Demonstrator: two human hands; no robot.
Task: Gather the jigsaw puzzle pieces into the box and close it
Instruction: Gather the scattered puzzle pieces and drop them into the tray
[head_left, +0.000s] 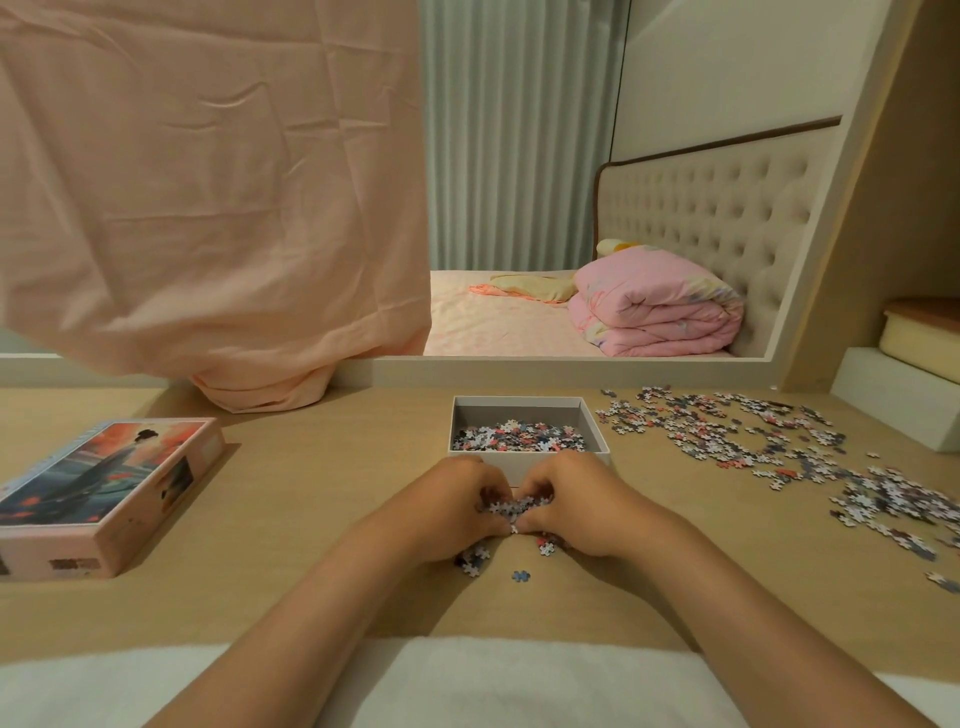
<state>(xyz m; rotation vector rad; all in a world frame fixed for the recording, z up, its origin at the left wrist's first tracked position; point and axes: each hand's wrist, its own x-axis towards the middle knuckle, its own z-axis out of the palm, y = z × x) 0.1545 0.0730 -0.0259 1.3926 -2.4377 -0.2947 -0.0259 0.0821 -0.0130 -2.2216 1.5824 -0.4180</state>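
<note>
An open white box (529, 460) stands on the wooden desk (311, 519) with several puzzle pieces (519, 436) inside. Just in front of it my left hand (452, 506) and my right hand (569, 501) are cupped together around a small heap of puzzle pieces (511, 506), fingers curled round it. A few loose pieces (475, 561) lie under and behind the hands, and one blue piece (520, 575) lies nearer me. A wide scatter of pieces (753, 441) covers the desk to the right. The box lid (98, 493), printed with a picture, lies on the left.
A pink cloth (208, 208) hangs over the desk's back left. A mirror behind the desk reflects a bed with a folded pink quilt (654, 306). A white block (893, 395) with a cream container (919, 332) sits at the far right.
</note>
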